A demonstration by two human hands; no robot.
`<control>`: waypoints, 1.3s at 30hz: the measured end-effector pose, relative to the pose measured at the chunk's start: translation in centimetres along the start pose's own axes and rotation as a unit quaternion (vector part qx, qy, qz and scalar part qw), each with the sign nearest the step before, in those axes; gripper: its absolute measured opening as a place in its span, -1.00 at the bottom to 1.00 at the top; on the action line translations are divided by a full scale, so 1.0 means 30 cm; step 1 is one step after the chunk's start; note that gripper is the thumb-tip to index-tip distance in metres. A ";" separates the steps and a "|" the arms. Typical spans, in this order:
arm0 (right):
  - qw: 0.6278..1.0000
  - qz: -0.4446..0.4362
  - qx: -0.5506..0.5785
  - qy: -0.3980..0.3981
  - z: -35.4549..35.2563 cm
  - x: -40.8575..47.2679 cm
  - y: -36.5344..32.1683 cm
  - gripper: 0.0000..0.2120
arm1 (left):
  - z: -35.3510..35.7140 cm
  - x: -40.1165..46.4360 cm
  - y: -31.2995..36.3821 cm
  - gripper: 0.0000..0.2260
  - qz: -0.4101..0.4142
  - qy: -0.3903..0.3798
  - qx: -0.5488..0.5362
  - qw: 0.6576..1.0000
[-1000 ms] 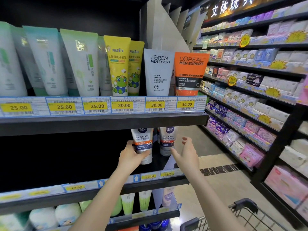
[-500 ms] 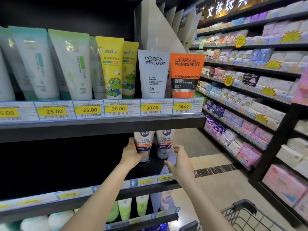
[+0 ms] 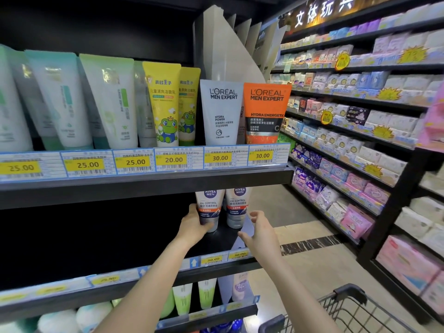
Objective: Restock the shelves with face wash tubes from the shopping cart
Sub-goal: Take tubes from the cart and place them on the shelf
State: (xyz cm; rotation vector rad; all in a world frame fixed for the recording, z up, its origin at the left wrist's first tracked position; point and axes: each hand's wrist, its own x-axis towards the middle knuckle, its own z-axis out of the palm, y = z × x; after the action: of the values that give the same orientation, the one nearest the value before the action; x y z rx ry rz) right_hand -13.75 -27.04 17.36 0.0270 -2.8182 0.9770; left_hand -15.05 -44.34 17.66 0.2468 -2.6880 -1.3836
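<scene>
Shopping cart [image 3: 346, 308] rim at bottom right, nearest, its inside out of view; floor open beside it toward the aisle. Both forearms reach up over the front lip of the middle shelf [image 3: 168, 280], price strip w/ 30.00 tags along that edge. Left hand [image 3: 195, 224] grasps the lower part of the left Nivea Men tube [image 3: 208, 207], fingers curled round it just above the cap; tube stands upright, cap down, on the shelf deck near the right end. Right hand [image 3: 258, 230] released, fingers spread and relaxed, just beside the right Nivea Men tube [image 3: 236, 207] but apart from it, holding nothing. The two tubes stand side by side, prob. touching, hard to tell; their tops tucked under the upper shelf [image 3: 144, 186] edge, little headroom. Deck left of them dark, contents not readable. Upper shelf: white L'Oreal Men Expert tube [image 3: 221, 111], orange L'Oreal tube [image 3: 265, 111] at the right end, yellow frog tubes [image 3: 165, 104], pale green tubes further left. Far right: aisle shelving [image 3: 360, 131] w/ packets across the walkway.
</scene>
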 end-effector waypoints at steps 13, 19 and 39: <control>0.981 -0.032 -0.191 0.008 -0.248 -0.171 0.002 -0.65 | -0.039 -0.287 0.178 -0.73 0.161 0.076 0.429 0.886; 0.977 -0.032 -0.209 0.011 -0.404 -0.351 0.069 -0.63 | 0.038 -0.493 0.324 -0.75 0.270 0.036 0.459 0.846; 0.907 0.361 -0.202 0.083 -0.680 -0.982 0.717 -0.56 | 0.756 -0.828 0.583 -0.70 0.517 -0.253 0.359 0.735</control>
State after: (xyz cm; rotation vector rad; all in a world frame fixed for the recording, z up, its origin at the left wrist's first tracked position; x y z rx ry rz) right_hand 16.78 1.43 15.37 -1.1520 -2.8188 0.4162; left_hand 3.81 -11.46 18.24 -1.5290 -2.6946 -0.0283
